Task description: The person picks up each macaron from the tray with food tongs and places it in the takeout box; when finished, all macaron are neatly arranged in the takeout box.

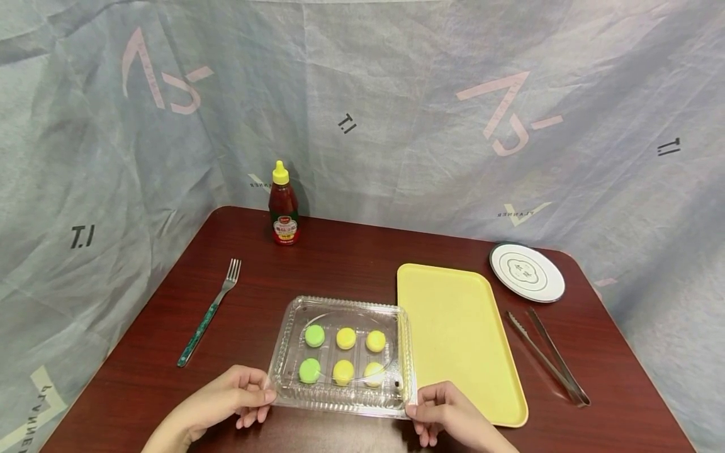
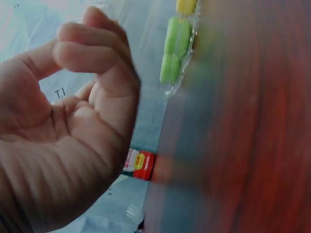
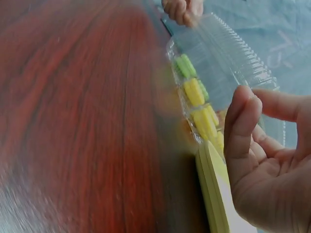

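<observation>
A clear plastic clamshell box (image 1: 343, 402) stands in the middle of the table, with two green macarons (image 1: 309, 370) and several yellow macarons (image 1: 343, 372) showing through its lid. My left hand (image 1: 240, 396) pinches the box's front left corner between thumb and fingers. At the front right corner, my right hand (image 1: 444, 412) pinches the edge in the same way. In the right wrist view the ribbed lid (image 3: 243, 53) rises above the macarons; whether its front edge is free of the base I cannot tell.
Right of the box lies a yellow tray (image 1: 459, 340), touching or close to it. Metal tongs (image 1: 552, 362) and a white plate (image 1: 527, 272) are farther right. A fork (image 1: 209, 313) lies left, and a sauce bottle (image 1: 284, 211) stands at the back.
</observation>
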A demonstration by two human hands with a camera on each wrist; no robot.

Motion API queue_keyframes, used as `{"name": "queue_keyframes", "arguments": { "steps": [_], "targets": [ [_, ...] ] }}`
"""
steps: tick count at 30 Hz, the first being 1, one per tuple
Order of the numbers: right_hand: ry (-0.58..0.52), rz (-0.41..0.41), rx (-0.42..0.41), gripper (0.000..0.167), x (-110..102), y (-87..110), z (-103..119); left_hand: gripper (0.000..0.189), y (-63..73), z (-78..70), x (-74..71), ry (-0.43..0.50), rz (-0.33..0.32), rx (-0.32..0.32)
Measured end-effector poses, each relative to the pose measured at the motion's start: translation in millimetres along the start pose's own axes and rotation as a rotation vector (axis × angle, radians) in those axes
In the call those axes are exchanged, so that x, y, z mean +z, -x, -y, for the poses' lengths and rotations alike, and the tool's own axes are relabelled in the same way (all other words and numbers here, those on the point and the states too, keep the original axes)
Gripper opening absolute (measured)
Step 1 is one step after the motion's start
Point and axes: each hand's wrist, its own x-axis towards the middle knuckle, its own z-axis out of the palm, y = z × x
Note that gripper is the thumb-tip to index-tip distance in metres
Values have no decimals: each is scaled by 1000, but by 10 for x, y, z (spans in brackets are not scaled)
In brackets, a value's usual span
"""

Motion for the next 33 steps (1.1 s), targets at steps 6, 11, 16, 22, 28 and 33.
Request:
{"name": "queue_keyframes", "arguments": {
  "steps": [6, 11, 16, 22, 28, 33],
  "targets": [
    [-46, -8, 18, 41, 16, -27, -11, 33, 0, 26, 20, 39, -42, 3],
    [-74, -39, 19, 43, 42, -48, -19, 34, 0, 32, 39, 56, -66, 9],
    [-100, -71, 29, 42, 56, -47, -31, 36, -7, 32, 62, 67, -96, 4],
    [-105, -59, 6, 39, 58, -32, -31, 36, -16, 25, 68, 69, -92, -6],
    [-118, -70, 53, 45, 54, -33, -25, 36, -15, 4, 71, 76, -82, -41],
    [-81, -51, 51, 44, 29, -11, -26, 35, 22, -10, 44, 19, -54, -53]
  ]
}}
